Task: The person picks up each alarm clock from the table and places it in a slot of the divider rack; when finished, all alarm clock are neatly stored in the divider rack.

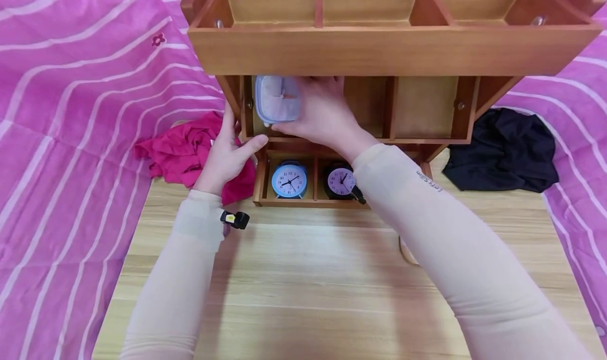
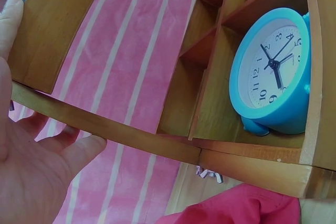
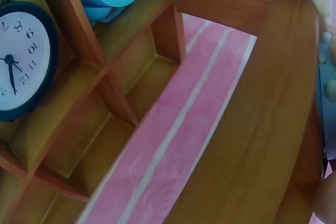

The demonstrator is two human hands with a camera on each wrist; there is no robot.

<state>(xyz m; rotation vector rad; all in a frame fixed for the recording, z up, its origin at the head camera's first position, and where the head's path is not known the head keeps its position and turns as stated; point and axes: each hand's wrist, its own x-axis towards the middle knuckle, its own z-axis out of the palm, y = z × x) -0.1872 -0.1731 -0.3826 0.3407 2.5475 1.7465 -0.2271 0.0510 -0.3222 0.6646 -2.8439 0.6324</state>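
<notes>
The right hand [image 1: 322,115] has its fingers wrapped round a pale blue square clock [image 1: 277,99] at the left-end compartment of the wooden shelf's [image 1: 393,49] middle tier, its back turned up toward the onlooker, no long axis to speak of. The left hand [image 1: 225,157] lies with fingers relaxed against the shelf's left side panel, thumb along the tier's front edge. I'd keep that bracing firm and slide the clock in level so it clears the divider.
</notes>
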